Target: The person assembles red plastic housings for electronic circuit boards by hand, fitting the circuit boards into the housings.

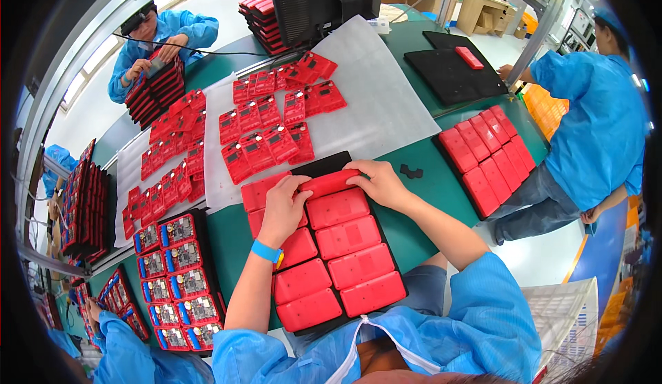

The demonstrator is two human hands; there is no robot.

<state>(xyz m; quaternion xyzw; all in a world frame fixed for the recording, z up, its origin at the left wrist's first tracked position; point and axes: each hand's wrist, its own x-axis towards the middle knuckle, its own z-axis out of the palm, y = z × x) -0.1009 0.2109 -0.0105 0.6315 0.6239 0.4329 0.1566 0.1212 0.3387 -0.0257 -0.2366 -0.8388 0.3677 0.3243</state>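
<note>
In front of me lies a black tray (pixel 329 164) with two columns of red plastic housings (pixel 354 238), smooth backs up. At the far end of the right column, one red housing (pixel 329 183) is tilted, gripped by both my hands. My left hand (pixel 283 208), with a blue wristband on its wrist, pinches its left end. The fingers of my right hand (pixel 378 183) close over its right end. Whether the housing touches the tray beneath is hidden. A small black flat piece (pixel 411 172) lies on the green table, right of my right hand.
Red shells with small parts (pixel 258 151) lie on white sheeting (pixel 376 74). Left stands a tray of housings with circuit boards (pixel 185 256); right, another tray of red housings (pixel 486 151). A monitor (pixel 314 5) stands at the back. Co-workers in blue flank the table.
</note>
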